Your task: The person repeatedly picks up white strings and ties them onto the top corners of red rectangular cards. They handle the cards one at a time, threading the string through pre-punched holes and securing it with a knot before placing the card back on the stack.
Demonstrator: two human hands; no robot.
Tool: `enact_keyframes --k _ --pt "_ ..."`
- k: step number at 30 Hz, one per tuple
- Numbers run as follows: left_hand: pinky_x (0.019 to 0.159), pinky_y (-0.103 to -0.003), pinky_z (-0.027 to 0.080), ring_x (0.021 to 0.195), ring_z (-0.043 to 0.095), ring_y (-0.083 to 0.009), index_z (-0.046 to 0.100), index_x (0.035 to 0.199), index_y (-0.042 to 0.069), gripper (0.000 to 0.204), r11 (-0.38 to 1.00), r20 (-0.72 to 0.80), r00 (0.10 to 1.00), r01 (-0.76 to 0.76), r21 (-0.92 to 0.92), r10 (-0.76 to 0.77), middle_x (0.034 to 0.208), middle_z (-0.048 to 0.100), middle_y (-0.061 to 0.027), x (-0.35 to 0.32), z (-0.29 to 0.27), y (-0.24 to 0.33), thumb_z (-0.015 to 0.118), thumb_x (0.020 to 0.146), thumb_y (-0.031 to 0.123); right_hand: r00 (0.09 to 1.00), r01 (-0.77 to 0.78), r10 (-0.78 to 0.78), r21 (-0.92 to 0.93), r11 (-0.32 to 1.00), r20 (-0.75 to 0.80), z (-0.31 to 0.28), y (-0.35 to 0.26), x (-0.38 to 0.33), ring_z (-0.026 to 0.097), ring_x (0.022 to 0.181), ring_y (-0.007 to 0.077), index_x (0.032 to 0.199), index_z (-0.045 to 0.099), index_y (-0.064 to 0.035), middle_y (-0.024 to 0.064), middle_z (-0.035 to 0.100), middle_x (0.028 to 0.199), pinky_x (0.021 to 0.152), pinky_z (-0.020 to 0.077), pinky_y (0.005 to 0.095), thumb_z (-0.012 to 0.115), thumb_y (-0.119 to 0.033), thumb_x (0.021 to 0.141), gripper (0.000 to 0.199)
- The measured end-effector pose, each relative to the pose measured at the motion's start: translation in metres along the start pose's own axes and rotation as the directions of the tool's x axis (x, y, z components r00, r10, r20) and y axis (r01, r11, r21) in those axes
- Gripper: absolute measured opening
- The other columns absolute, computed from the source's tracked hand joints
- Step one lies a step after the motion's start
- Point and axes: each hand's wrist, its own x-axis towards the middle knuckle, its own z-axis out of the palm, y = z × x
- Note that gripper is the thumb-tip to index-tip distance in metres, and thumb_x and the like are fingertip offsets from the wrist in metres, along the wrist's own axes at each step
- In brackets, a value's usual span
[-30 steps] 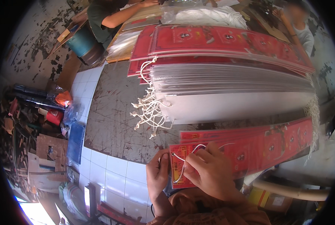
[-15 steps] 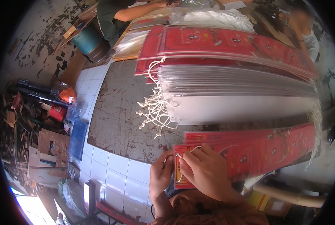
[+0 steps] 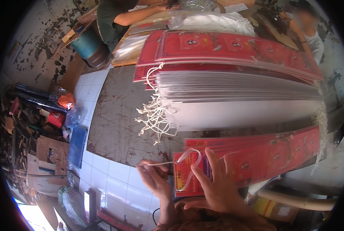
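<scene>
My left hand (image 3: 155, 180) is closed in a pinch on the end of a white cord (image 3: 162, 164), held out just left of the red laminated strips. From there the cord runs taut to an eyelet hole at the corner of the top red strip (image 3: 252, 165), and the rest of it lies in a loose loop across that strip's left end. My right hand (image 3: 220, 186) hovers over the strip beside this loop, fingers spread, holding nothing. Just beyond is a thick stack of strips showing pale backs (image 3: 237, 115), with knotted white cord loops (image 3: 156, 113) hanging from its left end.
More red strips (image 3: 233, 44) are piled behind the pale stack on the scratched grey table (image 3: 114, 111). Farther back are a bundle of white cord (image 3: 218, 21) and two other people at work. Scrap wood and cardboard (image 3: 50, 154) clutter the floor at left.
My left hand has moved left, drawing the cord end out through the hole. My right hand has let go of the cord and spread its fingers. The view has shifted slightly.
</scene>
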Motion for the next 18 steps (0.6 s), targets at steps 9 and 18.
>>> enact_keyframes --k 9,18 --pt "0.039 -0.017 0.026 0.053 0.03 -0.005 0.04 0.118 -0.001 0.031 0.986 -0.477 0.867 -0.166 -0.007 0.142 0.07 0.036 0.0009 0.011 -0.036 0.018 0.037 0.095 0.019 0.998 -0.021 0.015 -0.104 0.994 -0.054 0.005 0.019 0.002 0.035 0.123 0.036 0.135 0.034 -0.0118 0.026 0.033 0.132 0.098 0.0246 0.0536 0.062 -0.058 0.062 0.091" --pt "0.059 -0.025 0.036 0.067 0.044 -0.0136 0.048 0.083 0.003 0.023 0.968 0.401 0.896 -0.239 0.079 0.188 0.078 0.046 -0.0085 -0.064 -0.019 0.035 0.043 0.092 0.023 0.849 0.49 -0.365 0.312 0.814 -0.381 0.007 0.008 -0.015 0.056 0.099 0.0236 0.119 0.052 -0.0011 0.0115 0.056 0.109 0.085 0.0439 0.0383 0.063 -0.018 0.075 0.048"
